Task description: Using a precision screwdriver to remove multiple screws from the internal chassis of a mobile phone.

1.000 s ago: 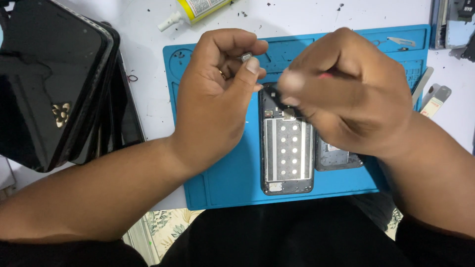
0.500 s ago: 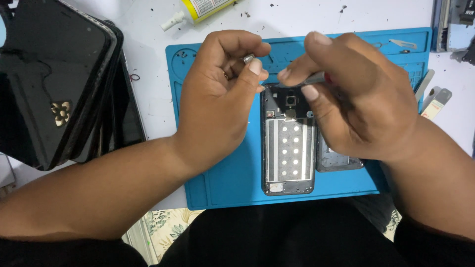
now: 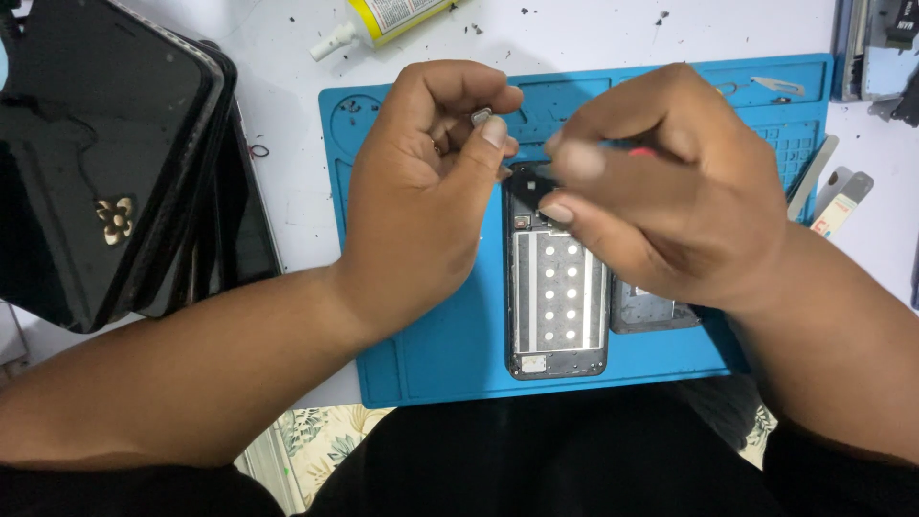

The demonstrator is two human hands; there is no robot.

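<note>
An opened phone frame (image 3: 557, 297) with a silver inner plate lies upright on a blue work mat (image 3: 421, 354). My left hand (image 3: 421, 191) hovers over the phone's upper left and pinches a small grey part (image 3: 481, 117) between thumb and forefinger. Over the phone's top end, my right hand (image 3: 670, 191) has its fingers closed on a thin tool with a red section (image 3: 643, 151); the tool's tip is hidden by the fingers. A second grey phone piece (image 3: 656, 311) lies right of the frame, partly under my right hand.
A stack of black phones (image 3: 105, 163) sits left of the mat. A yellow glue tube (image 3: 383, 19) lies at the top. Metal pry tools (image 3: 814, 177) rest at the mat's right edge, tweezers (image 3: 775, 86) on its top right. A floral cloth (image 3: 297, 440) shows below.
My right hand has lifted and shifted slightly right, uncovering more of the phone's top end. The left hand stays put, still pinching the small part.
</note>
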